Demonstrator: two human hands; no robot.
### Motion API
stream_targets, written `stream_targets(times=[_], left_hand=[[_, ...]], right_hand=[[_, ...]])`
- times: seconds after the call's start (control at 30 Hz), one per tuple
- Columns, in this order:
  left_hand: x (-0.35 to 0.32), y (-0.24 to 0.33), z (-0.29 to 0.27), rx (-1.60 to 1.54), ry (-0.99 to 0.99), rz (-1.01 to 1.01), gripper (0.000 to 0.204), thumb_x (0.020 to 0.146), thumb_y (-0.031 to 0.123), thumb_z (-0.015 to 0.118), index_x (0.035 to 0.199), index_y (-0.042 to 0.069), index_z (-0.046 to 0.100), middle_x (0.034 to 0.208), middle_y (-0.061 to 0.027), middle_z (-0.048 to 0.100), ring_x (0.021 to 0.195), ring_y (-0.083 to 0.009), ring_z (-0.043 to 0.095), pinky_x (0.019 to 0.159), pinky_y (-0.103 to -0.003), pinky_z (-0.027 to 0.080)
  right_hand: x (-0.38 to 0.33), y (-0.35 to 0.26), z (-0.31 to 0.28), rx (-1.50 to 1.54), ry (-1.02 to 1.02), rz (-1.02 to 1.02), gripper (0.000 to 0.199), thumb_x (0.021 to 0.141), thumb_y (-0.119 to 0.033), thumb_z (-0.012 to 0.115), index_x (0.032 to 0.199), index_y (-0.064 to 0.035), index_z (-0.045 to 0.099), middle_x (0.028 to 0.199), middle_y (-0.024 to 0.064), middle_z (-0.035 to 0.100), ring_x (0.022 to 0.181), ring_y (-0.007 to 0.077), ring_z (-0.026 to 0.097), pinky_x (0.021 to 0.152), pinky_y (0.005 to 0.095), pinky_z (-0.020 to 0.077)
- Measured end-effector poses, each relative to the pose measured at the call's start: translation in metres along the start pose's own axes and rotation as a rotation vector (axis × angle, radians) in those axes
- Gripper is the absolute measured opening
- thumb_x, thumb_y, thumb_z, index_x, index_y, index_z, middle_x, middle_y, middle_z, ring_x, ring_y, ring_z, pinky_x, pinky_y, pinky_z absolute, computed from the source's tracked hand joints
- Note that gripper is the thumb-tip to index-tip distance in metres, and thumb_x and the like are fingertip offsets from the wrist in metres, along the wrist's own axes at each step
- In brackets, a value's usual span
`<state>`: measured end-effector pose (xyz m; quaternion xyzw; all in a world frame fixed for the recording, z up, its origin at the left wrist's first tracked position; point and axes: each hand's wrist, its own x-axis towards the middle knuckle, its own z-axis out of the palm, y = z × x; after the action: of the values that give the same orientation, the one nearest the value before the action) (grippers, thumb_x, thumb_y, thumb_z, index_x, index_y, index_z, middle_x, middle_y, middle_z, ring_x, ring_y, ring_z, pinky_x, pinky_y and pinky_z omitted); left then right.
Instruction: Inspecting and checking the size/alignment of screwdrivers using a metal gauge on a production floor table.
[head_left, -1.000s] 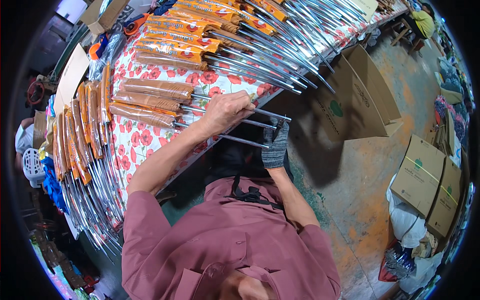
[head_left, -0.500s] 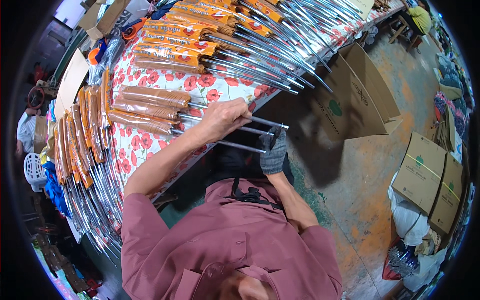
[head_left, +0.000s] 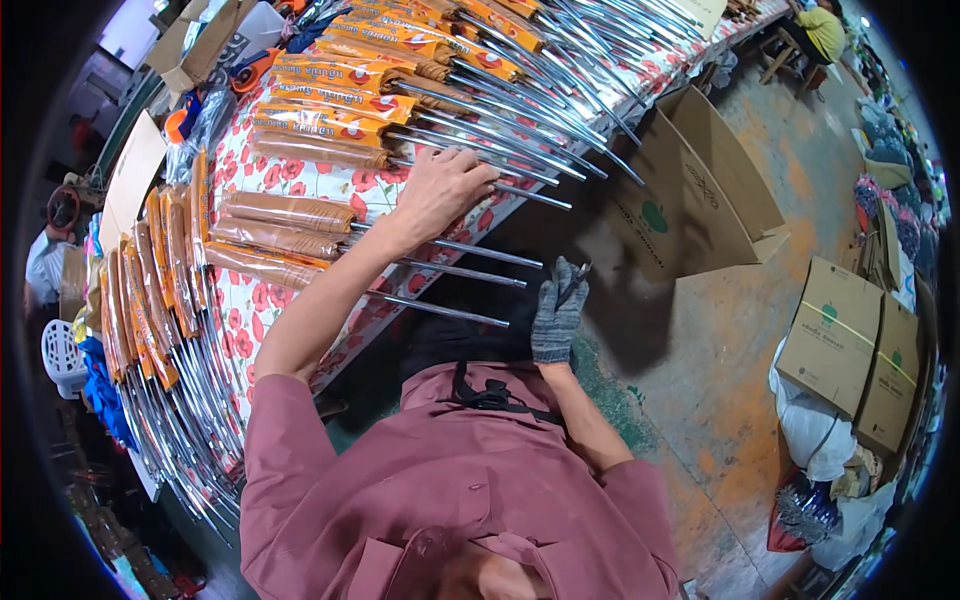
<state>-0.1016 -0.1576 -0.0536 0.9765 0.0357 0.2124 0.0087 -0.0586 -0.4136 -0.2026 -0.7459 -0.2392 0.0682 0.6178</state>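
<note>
The desk (head_left: 262,300) carries a white cloth printed with red flowers, and it serves as the reference for all positions below.

Left hand (head_left: 440,188): bare, resting at the near edge of the desk, palm down on a metal rod (head_left: 520,192). The fingers are curled over the rod; whether they grip it fully cannot be told. The rod juts out past the desk edge toward the person.

Right hand (head_left: 556,312): wearing a grey knit glove, held off the desk, below its near edge and over the floor (head_left: 720,330). The fingers are closed on a small dark tool (head_left: 572,283), which looks like pliers; its exact kind cannot be told.

Three wrapped brown handles (head_left: 275,238) lie on the desk to the left of the left hand, each with a bare metal shaft (head_left: 455,272) reaching out over the edge. Further along the desk, behind the left hand, lie rows of orange packets (head_left: 330,100) with many more shafts fanned out. More orange packets lie along the desk's left end.

An open cardboard box (head_left: 690,185) stands on the floor just off the desk's near edge, to the right. Two closed boxes (head_left: 860,350) sit well apart from the desk at the far right.
</note>
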Motion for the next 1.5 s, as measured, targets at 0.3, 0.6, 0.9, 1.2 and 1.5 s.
stream_targets(times=[0.3,0.6,0.9,1.2,1.5], left_hand=[[-0.022,0.014,-0.013,-0.288,0.047,0.014,0.018,0.081,0.012,0.080,0.096,0.012,0.071,0.087,-0.0043,0.067,0.081,-0.0251,0.067,0.067,-0.037,0.053],[-0.030,0.015,-0.015,-0.356,0.040,0.006,0.015,0.080,0.015,0.080,0.089,0.010,0.069,0.083,-0.0046,0.065,0.076,-0.0257,0.066,0.063,-0.038,0.051],[-0.035,0.019,-0.016,-0.449,0.034,-0.007,0.020,0.079,0.005,0.079,0.088,0.006,0.061,0.084,-0.0064,0.063,0.074,-0.0278,0.066,0.060,-0.038,0.050],[-0.038,0.022,-0.017,-0.416,0.075,0.009,0.023,0.077,0.002,0.080,0.087,0.005,0.059,0.083,-0.0070,0.063,0.071,-0.0274,0.066,0.057,-0.037,0.049],[-0.039,0.022,-0.016,-0.391,0.106,0.035,0.024,0.076,0.001,0.080,0.087,0.006,0.060,0.083,-0.0067,0.063,0.071,-0.0259,0.066,0.057,-0.036,0.049]], right_hand=[[0.008,0.004,0.004,-0.248,-0.164,-0.012,0.052,0.102,-0.006,0.058,0.150,0.0026,0.039,0.149,0.0163,0.055,0.139,0.0256,0.051,0.118,0.0366,0.0350],[0.019,0.000,0.018,0.119,-0.137,-0.043,0.053,0.102,-0.004,0.056,0.150,0.0019,0.035,0.147,0.0165,0.057,0.137,0.0254,0.053,0.117,0.0361,0.0355],[0.023,-0.011,0.018,0.062,-0.120,-0.022,0.052,0.099,-0.009,0.065,0.145,0.0016,0.044,0.142,0.0157,0.057,0.132,0.0276,0.056,0.113,0.0365,0.0406],[0.021,-0.026,0.022,0.077,-0.106,-0.062,0.048,0.103,-0.016,0.060,0.146,0.0004,0.046,0.142,0.0171,0.057,0.130,0.0303,0.056,0.113,0.0380,0.0388],[0.022,-0.030,0.022,0.104,-0.098,-0.048,0.046,0.103,-0.017,0.060,0.144,0.0003,0.048,0.138,0.0185,0.058,0.127,0.0309,0.057,0.110,0.0393,0.0418]])
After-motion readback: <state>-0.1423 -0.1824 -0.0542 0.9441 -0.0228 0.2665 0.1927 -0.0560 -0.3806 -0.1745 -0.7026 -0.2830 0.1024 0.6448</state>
